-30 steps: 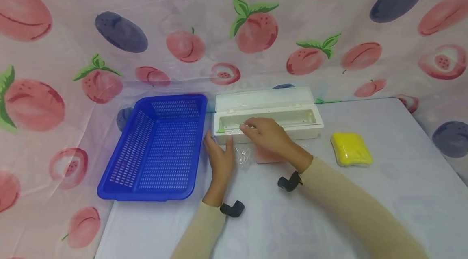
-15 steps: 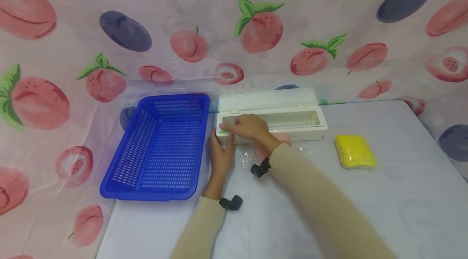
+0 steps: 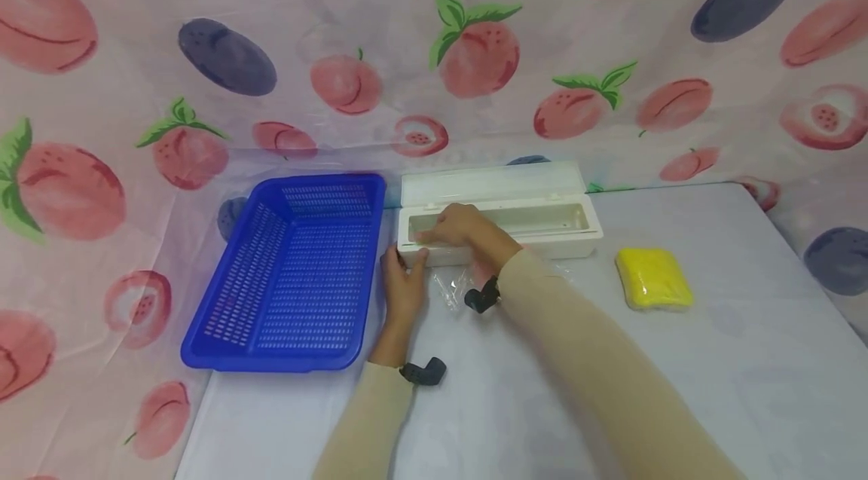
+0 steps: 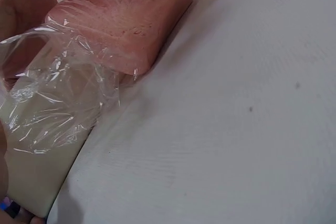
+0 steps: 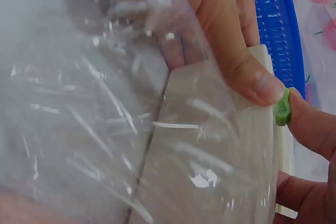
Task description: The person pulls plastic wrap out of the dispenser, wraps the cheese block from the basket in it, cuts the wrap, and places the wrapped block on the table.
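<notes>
A long white cling film dispenser (image 3: 563,245) stands with its lid (image 3: 502,184) raised. My left hand (image 3: 404,288) grips its left end, with the thumb on the front face. My right hand (image 3: 464,227) reaches across to that end. A finger of it touches the small green slider (image 5: 283,108), beside the left thumb; other fingers bend over the box edge, partly hidden. Clear cling film (image 4: 63,93) hangs crumpled over the front of the box. A wrapped pink block (image 4: 126,19) lies just in front of the box, mostly behind the right wrist in the head view.
A blue perforated basket (image 3: 271,359) stands close on the left, beside the left hand. To the right lies a wrapped yellow block (image 3: 653,278). A fruit-print curtain (image 3: 407,50) hangs behind the white-covered table (image 3: 542,420).
My right hand has moved left along the dispenser to the green slider at its left end. My left hand has kept its place there.
</notes>
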### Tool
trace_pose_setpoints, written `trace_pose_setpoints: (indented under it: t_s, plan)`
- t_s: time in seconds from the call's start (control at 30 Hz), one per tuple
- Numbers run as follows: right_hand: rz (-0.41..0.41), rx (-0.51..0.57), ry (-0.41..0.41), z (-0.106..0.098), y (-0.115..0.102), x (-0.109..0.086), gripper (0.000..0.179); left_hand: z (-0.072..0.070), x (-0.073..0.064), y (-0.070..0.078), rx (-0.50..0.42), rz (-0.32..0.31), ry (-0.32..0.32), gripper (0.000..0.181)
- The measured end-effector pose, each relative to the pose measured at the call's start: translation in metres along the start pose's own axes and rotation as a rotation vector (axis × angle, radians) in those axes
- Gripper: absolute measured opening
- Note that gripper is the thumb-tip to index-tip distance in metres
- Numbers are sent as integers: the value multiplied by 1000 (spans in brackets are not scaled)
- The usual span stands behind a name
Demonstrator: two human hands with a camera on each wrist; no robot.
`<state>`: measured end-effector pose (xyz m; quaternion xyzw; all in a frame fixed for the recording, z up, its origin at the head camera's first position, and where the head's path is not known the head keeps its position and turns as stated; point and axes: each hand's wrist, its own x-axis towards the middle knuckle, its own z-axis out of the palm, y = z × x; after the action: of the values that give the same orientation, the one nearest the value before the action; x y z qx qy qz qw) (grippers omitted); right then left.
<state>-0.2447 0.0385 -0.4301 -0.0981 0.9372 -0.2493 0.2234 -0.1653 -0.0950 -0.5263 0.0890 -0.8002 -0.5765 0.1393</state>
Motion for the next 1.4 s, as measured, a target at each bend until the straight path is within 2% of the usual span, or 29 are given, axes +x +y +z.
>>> trace_pose_setpoints:
  t_s: [0.13, 0.27, 0.43, 0.57, 0.8, 1.03, 1.17, 1.3, 1.4]
  plan:
    - [28, 15, -14, -4, 3, 2, 71, -1, 2, -1, -17, -6, -2, 53]
    - [28, 18, -47, -8, 5, 3, 65, -1, 3, -2, -52, 8, 5, 51]
    - [-1, -31, -88, -13, 2, 3, 64, -1, 3, -1, -71, 12, 14, 49]
    - [2, -42, -121, -17, 0, 1, 63, -1, 3, -1, -69, -12, 18, 50]
    - [-32, -106, -149, -21, 4, 2, 57, -2, 3, -2, -68, -13, 9, 51]
    - [-32, -108, -172, -25, 8, 1, 57, -1, 2, -1, -87, -10, 5, 51]
    - [-53, -149, -187, -28, 10, 1, 55, 1, 2, -1, -99, -8, -2, 51]
    - [-72, -178, -205, -32, 16, 1, 52, 0, 2, -1, -107, -28, -2, 51]
    - [-44, -164, -210, -35, 25, -1, 52, -2, 2, 0, -94, -49, 2, 52]
